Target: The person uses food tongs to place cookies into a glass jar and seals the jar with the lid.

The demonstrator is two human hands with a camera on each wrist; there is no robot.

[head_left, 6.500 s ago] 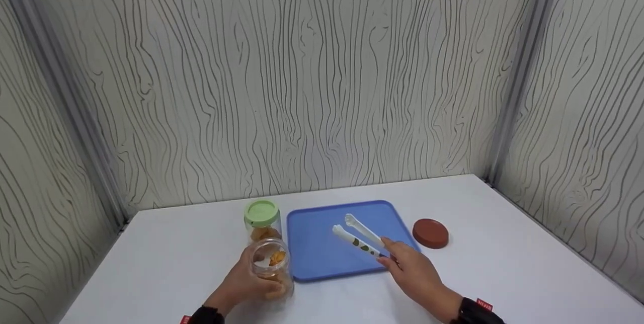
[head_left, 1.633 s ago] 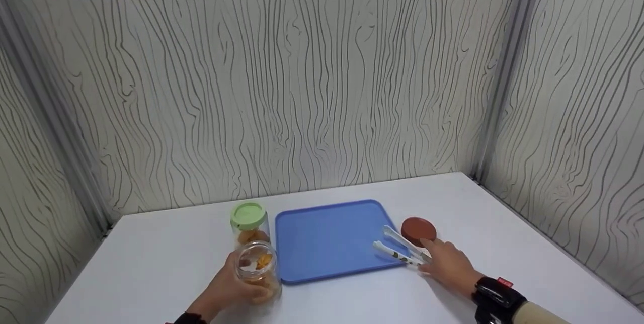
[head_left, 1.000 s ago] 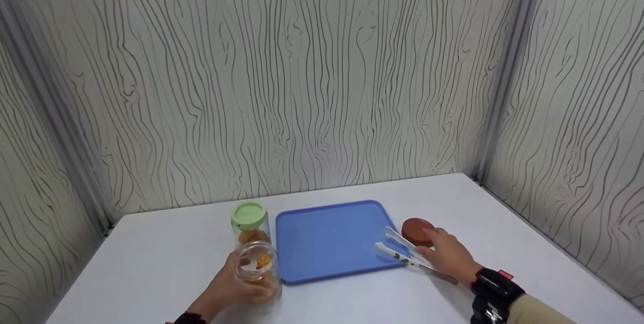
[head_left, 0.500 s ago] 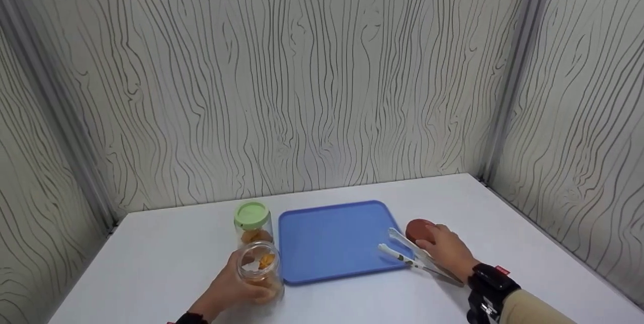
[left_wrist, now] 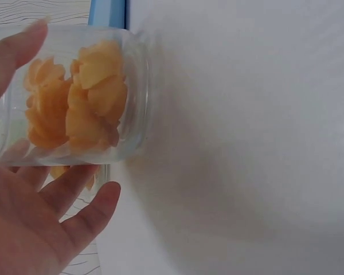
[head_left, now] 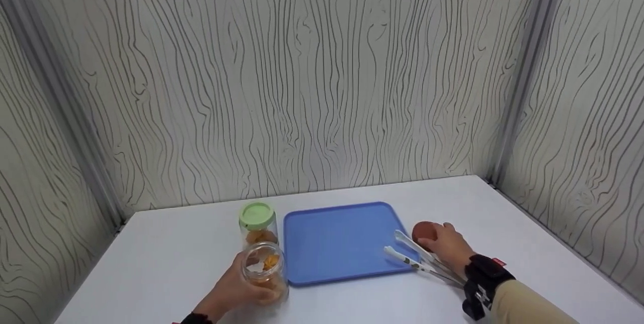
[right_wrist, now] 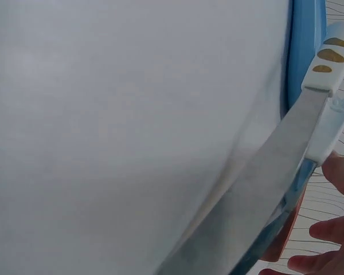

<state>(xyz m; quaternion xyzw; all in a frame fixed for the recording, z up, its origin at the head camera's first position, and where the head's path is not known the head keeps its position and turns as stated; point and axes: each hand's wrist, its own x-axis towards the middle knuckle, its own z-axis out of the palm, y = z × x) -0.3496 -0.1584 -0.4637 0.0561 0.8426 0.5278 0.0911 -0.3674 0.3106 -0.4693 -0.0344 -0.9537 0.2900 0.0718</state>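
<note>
My left hand (head_left: 236,284) grips a clear open jar (head_left: 266,277) from its left side. Orange flower-shaped pieces (left_wrist: 94,97) fill part of it in the left wrist view. At the tray's right, my right hand (head_left: 452,247) has its thumb and fingers around a round red lid (head_left: 423,233), hiding its right part. Tongs (head_left: 406,259) with white patterned tips and metal arms lie across the tray's right edge, unheld. Their metal arms (right_wrist: 258,195) cross the right wrist view beside my fingers, with the lid's red edge (right_wrist: 286,229) behind them.
A blue tray (head_left: 342,243) lies in the middle of the white table (head_left: 166,253). Just behind the open jar stands a second jar with a green lid (head_left: 257,215), holding brown-orange pieces. Wood-patterned panels (head_left: 312,87) enclose the back and sides.
My right hand has carried the tongs from above the tray to its right edge, let them go there and taken hold of the red lid. My left hand stays on the jar.
</note>
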